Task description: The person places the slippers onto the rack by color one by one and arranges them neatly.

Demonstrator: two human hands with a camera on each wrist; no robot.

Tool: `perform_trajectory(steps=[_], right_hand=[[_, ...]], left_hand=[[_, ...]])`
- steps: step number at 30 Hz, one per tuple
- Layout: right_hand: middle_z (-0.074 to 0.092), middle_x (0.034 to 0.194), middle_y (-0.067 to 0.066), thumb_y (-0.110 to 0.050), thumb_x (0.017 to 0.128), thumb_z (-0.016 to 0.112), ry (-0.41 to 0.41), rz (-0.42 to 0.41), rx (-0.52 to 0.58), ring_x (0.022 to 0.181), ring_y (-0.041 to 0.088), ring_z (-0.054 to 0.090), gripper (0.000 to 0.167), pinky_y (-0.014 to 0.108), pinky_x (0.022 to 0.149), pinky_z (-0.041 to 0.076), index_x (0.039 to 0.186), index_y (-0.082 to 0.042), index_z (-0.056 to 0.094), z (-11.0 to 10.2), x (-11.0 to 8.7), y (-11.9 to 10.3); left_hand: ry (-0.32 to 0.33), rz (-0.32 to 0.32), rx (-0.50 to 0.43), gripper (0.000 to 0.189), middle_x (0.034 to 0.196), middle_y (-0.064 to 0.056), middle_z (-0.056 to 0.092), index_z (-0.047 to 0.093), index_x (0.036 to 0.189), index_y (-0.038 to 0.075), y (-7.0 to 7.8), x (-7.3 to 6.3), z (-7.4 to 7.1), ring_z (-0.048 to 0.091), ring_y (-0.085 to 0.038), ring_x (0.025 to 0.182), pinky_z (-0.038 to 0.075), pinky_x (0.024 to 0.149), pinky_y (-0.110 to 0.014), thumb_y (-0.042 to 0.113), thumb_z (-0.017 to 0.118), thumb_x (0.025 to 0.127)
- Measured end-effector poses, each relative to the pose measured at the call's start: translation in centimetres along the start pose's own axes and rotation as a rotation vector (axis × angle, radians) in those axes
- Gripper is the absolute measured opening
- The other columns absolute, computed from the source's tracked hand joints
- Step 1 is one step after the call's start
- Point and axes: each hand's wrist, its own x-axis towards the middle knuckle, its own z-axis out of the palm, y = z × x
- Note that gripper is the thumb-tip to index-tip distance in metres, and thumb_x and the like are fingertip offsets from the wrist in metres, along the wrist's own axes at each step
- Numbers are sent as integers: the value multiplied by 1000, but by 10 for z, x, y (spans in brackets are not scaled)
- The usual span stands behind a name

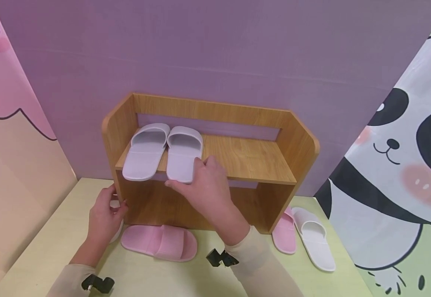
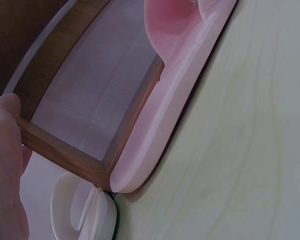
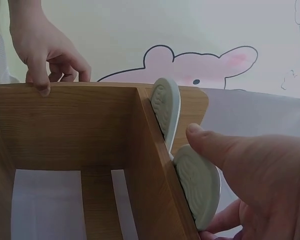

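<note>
A small wooden shoe rack point(image 1: 250, 161) with two shelves stands against the back wall. Side by side on its upper shelf lie two white slippers, the left one point(image 1: 145, 159) and the right one point(image 1: 178, 163), their heel ends jutting over the front edge. My right hand point(image 1: 211, 192) holds the right slipper at its heel end, thumb on one side and fingers on the other, as the right wrist view shows. At the rack's left side panel, my left hand point(image 1: 104, 216) grips the front edge between thumb and fingers.
On the table point(image 1: 185, 280), a pink slipper point(image 1: 145, 239) lies sideways before the rack. A white slipper point(image 2: 102, 215) sits by the left panel, partly hidden by my left hand. Right of the rack lie another pink slipper point(image 1: 285, 235) and a white one point(image 1: 317, 243).
</note>
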Motion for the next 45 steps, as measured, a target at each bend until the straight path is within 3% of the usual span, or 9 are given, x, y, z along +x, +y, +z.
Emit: perform_trajectory(steps=[24, 37, 45], right_hand=[[54, 100, 8, -80, 78, 85, 45, 6, -26, 89, 27, 54, 83, 38, 73, 48, 110, -5, 68, 7, 0, -4], [53, 100, 6, -77, 79, 87, 30, 7, 0, 89, 25, 52, 78, 36, 72, 46, 108, -8, 66, 4, -2, -3], [53, 101, 3, -72, 80, 90, 30, 5, 61, 91, 23, 51, 75, 35, 71, 45, 115, -9, 68, 2, -6, -1]], left_hand=[[16, 10, 2, 66, 125, -16, 64, 53, 150, 4, -3, -1, 3, 73, -37, 108, 67, 74, -55, -11, 79, 91], [0, -7, -1, 66, 127, -17, 63, 53, 151, 3, 1, -1, 1, 72, -38, 110, 67, 76, -56, -11, 79, 92], [11, 0, 3, 66, 127, -17, 64, 53, 150, 3, 0, -1, 2, 72, -38, 110, 66, 75, -56, -12, 79, 91]])
